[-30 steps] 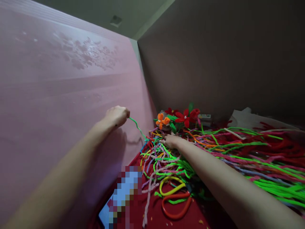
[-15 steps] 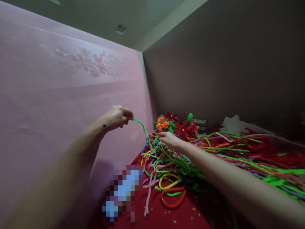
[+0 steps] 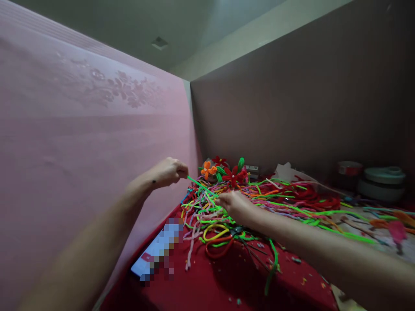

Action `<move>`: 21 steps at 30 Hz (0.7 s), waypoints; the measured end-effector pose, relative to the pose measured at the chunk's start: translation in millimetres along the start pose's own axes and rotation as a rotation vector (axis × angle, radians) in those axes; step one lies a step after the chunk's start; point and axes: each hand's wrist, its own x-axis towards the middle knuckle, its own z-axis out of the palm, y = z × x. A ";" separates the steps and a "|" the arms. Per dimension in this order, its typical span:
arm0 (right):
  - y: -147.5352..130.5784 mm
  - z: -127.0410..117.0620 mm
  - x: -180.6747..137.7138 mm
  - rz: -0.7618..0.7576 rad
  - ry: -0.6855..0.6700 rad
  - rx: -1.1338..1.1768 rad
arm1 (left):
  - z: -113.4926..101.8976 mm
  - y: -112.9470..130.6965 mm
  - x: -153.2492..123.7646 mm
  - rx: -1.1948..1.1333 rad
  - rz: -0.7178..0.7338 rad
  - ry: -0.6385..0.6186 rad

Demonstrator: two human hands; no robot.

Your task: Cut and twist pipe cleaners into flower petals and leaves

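My left hand [image 3: 170, 172] is raised beside the pink wall, with its fingers closed on one end of a bright green pipe cleaner [image 3: 198, 183]. The strand runs almost straight down to the right. At its other end my right hand [image 3: 235, 205] pinches it, above a heap of mixed pipe cleaners [image 3: 197, 216]. Below the right hand lie scissors [image 3: 216, 233] with one yellow and one red handle loop. Just behind the hands stand an orange flower [image 3: 207, 169] and a red flower [image 3: 232, 176], both fuzzy.
A partly blurred phone-like slab [image 3: 155, 252] lies at the left on the red cloth [image 3: 181, 287]. Small scraps are scattered in front. Round containers [image 3: 384, 183] stand at the far right. The pink wall [image 3: 81, 164] and a grey panel [image 3: 275, 112] meet behind the flowers.
The green pipe cleaner was curved and hanging; now it is stretched between both hands. My right hand has closed and come lower, and the view has swung right, uncovering the scissors' blades.
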 end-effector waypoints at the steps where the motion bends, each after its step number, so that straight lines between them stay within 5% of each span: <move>1: -2.6 -1.9 -13.7 -0.027 0.003 -0.076 | 5.6 1.6 -0.9 -0.017 0.028 -0.028; 4: -10.1 -8.5 -46.3 -0.183 -0.114 -0.555 | 22.3 11.9 -2.8 -0.051 0.100 -0.067; 7: -6.9 -21.2 -56.8 -0.126 -0.128 -0.610 | 34.8 25.0 -2.8 -0.072 0.158 -0.046; 13: 16.8 -41.2 -58.6 0.112 -0.162 -0.182 | 50.8 37.1 2.8 -0.118 0.254 0.015; 21: 4.2 -25.6 -93.2 0.386 -0.226 0.128 | 73.6 37.5 9.4 -0.308 0.276 -0.007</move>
